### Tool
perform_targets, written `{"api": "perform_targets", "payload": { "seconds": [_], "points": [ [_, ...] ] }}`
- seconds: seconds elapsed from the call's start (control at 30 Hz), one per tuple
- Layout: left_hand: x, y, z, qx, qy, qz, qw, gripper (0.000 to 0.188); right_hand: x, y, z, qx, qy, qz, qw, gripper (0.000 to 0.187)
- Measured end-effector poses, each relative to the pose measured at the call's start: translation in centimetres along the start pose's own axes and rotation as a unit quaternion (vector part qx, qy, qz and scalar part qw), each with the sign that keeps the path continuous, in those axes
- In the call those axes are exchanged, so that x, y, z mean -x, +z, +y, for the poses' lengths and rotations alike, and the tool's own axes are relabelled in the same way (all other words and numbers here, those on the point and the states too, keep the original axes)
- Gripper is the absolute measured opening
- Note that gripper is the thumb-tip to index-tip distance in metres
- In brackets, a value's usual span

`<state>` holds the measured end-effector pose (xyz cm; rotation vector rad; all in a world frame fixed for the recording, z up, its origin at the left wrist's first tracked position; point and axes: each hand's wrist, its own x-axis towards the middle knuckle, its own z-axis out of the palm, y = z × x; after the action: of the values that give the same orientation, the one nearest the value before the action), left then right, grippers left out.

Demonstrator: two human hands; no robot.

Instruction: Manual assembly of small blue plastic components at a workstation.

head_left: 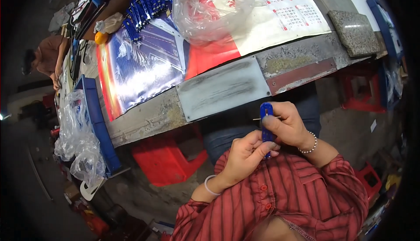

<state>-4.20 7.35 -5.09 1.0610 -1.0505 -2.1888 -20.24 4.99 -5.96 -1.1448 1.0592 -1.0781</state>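
Close in front of my body, above my lap, I hold a slim blue handle-shaped piece upright. It has a rounded top with a slot in it. My left hand pinches its lower end between thumb and fingers. Higher up, my right hand is closed round the piece with the thumb pressed on its front. A thin brass-coloured pin sticks out sideways near the right thumb. Whether the pin passes through the piece is hidden. Many similar blue pieces with shiny metal parts lie in rows at the table's far side.
A whitish plate is fixed at the table's front edge. Behind it lie glossy posters and a clear plastic bag. A stone block sits right, a blue tray left. Red stools stand below; another person is far left.
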Motion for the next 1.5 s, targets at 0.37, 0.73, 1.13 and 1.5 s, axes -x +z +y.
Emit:
{"api": "perform_targets", "payload": {
  "seconds": [0.37, 0.73, 1.13, 1.5],
  "points": [
    [-0.1, 0.3, -0.3, 0.022, 0.009, 0.036, 0.999, 0.015, -0.4, 0.3, 0.6, -0.009, -0.064, 0.047, 0.997, 0.016],
    [0.1, 0.1, -0.5, -0.001, 0.004, 0.011, 1.0, 0.013, 0.1, -1.6, -0.2, 0.123, -0.043, -0.068, 0.989, 0.02],
    [-0.3, 0.8, -0.1, 0.01, -0.005, -0.003, 1.0, 0.017, -0.2, -0.9, 0.2, -0.02, -0.033, 0.013, 0.999, 0.02],
    [-0.3, 0.8, -0.5, -0.039, 0.012, -0.016, 0.999, 0.017, 0.3, -1.3, 0.3, 0.095, -0.117, 0.051, 0.987, 0.021]
  ]
}}
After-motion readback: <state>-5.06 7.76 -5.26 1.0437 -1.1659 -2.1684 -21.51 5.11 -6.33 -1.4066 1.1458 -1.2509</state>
